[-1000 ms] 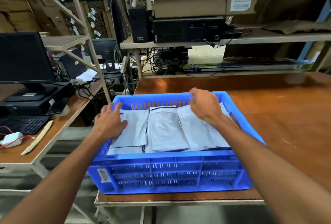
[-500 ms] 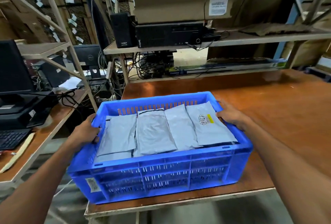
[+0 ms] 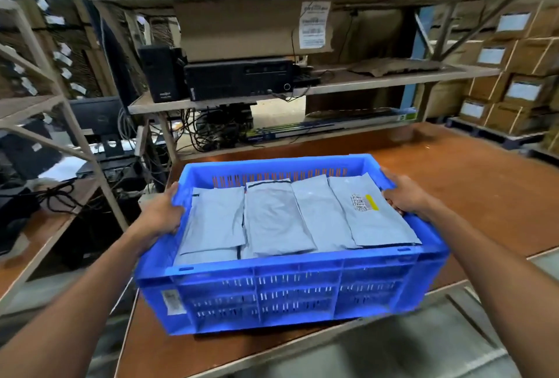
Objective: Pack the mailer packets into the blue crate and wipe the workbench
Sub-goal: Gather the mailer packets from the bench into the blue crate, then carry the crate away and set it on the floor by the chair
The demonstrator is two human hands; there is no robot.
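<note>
The blue crate is at the front left corner of the brown workbench, tilted, its near side overhanging the edge. Several grey mailer packets lie side by side inside it; the rightmost packet carries a barcode label with a yellow mark. My left hand grips the crate's left rim, fingers curled over it. My right hand grips the right rim. Both forearms reach in from the bottom corners.
Behind the bench a metal shelf holds a black computer case, a speaker, cardboard and tangled cables. A second desk with monitors and cables stands at the left. Stacked cardboard boxes fill the right background.
My hands left the packets and took the crate's side rims. The crate has shifted toward me and looks raised at the front; the view has tilted up and turned right.
</note>
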